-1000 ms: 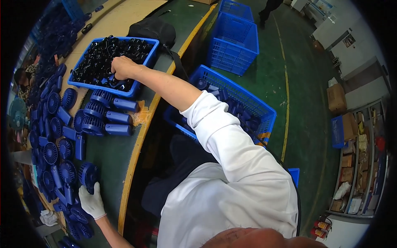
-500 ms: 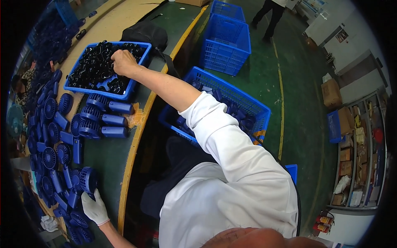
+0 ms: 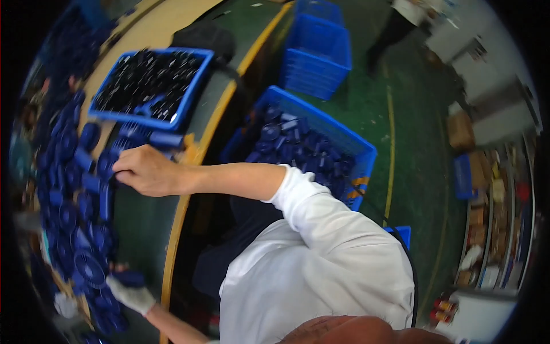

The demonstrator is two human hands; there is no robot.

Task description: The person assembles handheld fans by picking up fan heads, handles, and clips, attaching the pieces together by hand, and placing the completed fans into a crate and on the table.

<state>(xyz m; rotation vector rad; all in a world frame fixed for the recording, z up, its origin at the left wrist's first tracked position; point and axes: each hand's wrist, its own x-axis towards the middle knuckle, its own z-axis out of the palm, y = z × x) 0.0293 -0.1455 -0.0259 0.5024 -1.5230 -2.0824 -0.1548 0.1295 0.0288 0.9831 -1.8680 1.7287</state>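
Blue fan [image 3: 130, 279]: left hand [image 3: 127, 293] clasps it | right hand [image 3: 150, 171] now off parts tray [image 3: 134, 119], nearside, pinched, contents unclear | reach likely over

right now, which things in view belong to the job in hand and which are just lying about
Seemingly in use:
dark blue plastic handheld fan, held in the white-gloved left hand
bare right hand, fingers curled
blue plastic tray of small glossy black parts
blue plastic crate of fans

Seemingly lying about:
soft black bag
brown cardboard box by the wall
other blue plastic crates
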